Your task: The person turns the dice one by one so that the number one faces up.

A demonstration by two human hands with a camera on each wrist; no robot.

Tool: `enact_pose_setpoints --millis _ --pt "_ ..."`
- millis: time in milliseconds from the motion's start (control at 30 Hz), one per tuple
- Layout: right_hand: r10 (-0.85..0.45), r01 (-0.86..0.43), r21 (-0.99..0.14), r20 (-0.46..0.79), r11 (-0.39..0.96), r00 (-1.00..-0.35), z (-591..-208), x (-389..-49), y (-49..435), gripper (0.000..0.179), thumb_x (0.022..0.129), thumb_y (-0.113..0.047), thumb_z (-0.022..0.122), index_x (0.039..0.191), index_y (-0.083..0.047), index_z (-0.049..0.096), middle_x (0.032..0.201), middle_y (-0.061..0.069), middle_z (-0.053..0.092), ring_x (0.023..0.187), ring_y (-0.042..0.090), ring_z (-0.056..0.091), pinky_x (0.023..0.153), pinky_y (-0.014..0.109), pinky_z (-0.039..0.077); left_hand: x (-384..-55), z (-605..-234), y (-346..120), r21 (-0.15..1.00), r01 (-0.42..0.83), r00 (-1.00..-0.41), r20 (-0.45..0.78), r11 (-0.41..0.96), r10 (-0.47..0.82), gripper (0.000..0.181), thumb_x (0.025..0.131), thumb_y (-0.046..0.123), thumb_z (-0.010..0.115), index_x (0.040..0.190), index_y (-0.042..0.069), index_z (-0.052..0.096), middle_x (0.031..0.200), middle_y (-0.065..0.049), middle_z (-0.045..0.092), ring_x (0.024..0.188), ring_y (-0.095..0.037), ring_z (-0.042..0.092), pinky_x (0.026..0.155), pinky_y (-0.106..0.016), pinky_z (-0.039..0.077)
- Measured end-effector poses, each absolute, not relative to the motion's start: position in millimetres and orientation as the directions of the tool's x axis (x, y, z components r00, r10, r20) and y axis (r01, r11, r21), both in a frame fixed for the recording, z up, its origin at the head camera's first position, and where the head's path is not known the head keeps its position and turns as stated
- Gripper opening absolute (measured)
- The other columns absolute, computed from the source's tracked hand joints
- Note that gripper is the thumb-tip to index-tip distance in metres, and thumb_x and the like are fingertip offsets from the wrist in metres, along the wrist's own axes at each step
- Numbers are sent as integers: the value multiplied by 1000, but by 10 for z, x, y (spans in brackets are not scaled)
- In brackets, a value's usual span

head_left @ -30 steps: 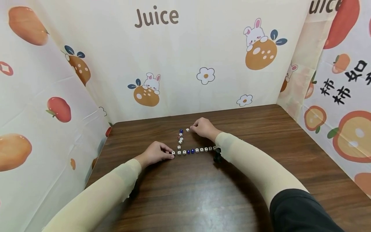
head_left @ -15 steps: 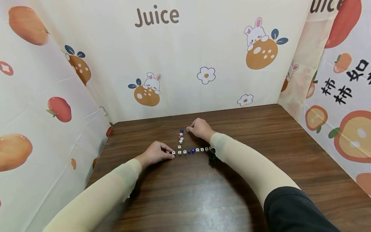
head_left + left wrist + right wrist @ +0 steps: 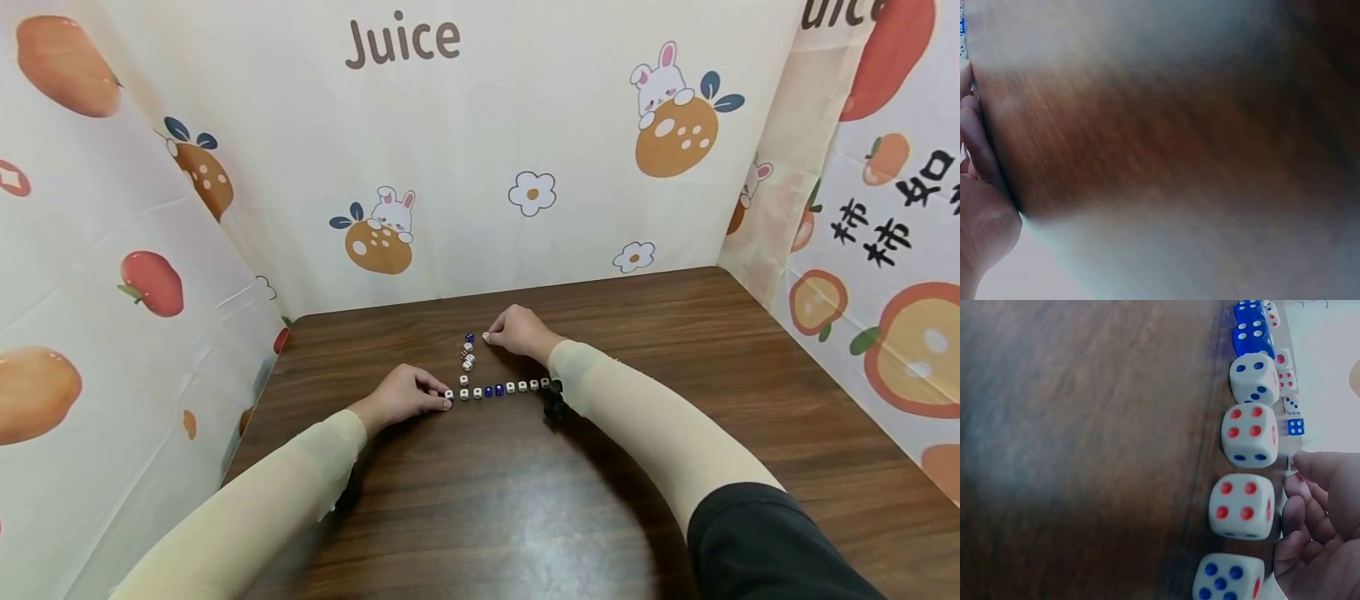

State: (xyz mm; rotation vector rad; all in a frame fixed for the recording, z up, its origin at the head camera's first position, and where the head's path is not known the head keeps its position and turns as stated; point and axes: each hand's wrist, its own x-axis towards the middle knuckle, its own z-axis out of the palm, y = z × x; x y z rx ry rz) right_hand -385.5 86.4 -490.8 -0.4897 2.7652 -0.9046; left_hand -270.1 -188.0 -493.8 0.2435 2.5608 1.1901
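In the head view my left hand [image 3: 403,394] pinches a white die [image 3: 449,395] at the left end of a row of dice. My right hand [image 3: 522,332], farther back, has thumb and finger at another white die [image 3: 486,336]. A blue die [image 3: 469,338] stands just left of that one, heading a short column of white and red dice. The row's white dice [image 3: 1249,506] and blue dice [image 3: 1254,339] loom close in the right wrist view, with the right hand's curled fingers [image 3: 1294,512] beyond them. Only the left hand's edge [image 3: 988,212] shows in the left wrist view.
The dice stand on a brown wooden table [image 3: 450,517]. Printed cloth walls [image 3: 465,150] rise behind and at both sides. A dark object [image 3: 553,400] sits at the right wrist, close to the row's right end.
My right hand has moved a little left, its fingertips reaching the white die beside the column. The left hand stays at its die.
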Motion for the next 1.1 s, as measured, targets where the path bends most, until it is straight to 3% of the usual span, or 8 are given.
enact_pose_setpoints --millis 233,367,500,567,733,800,1100 --pt "-371 -244 -601 -95 761 -924 -4905 -3857 867 22 106 -28 83 120 -11 89 131 8 84 123 26 76 110 43 62 -2696 -4938 -1884 768 22 -939 -205 640 277 22 90 21 99 109 10 91 84 7 77 72 -6 62 64 -24 54" --pt "-363 -234 -612 -94 755 -927 -4912 -3866 857 26 110 -36 78 115 -13 90 116 7 87 95 18 73 88 35 61 -2694 -4943 -1888 770 16 -939 -207 637 275 22 90 21 99 108 10 91 84 7 76 70 -6 62 63 -24 55" --pt "-351 -222 -627 -89 747 -932 -4924 -3880 854 29 112 -38 75 106 -15 92 110 6 87 78 18 62 71 32 50 -2691 -4937 -1890 772 15 -939 -207 636 274 22 90 21 99 108 10 91 83 7 76 70 -6 62 63 -24 55" --pt "-355 -229 -625 -84 747 -931 -4928 -3883 854 26 111 -36 76 107 -17 93 116 5 87 84 18 65 74 33 52 -2689 -4932 -1889 772 16 -939 -207 635 275 22 90 21 99 108 10 91 83 8 76 70 -6 62 64 -24 55" --pt "-394 -271 -605 -78 749 -916 -4920 -3866 881 23 110 -35 77 114 -19 92 130 4 85 124 22 76 105 41 62 -2689 -4925 -1880 775 17 -937 -207 632 280 22 90 21 99 108 11 91 84 8 76 70 -6 62 64 -24 55" --pt "-413 -286 -605 -79 743 -907 -4917 -3858 897 23 111 -34 77 116 -18 91 130 4 85 129 24 76 111 44 61 -2691 -4929 -1880 775 19 -937 -207 632 282 22 90 21 99 108 10 91 84 7 76 70 -6 62 63 -24 55" --pt "-453 -314 -612 -82 726 -888 -4913 -3836 965 14 103 -26 87 107 -14 89 98 -1 84 86 15 70 84 33 59 -2706 -4948 -1891 774 25 -937 -202 633 284 22 90 20 99 108 10 91 83 7 76 69 -7 62 63 -24 55"
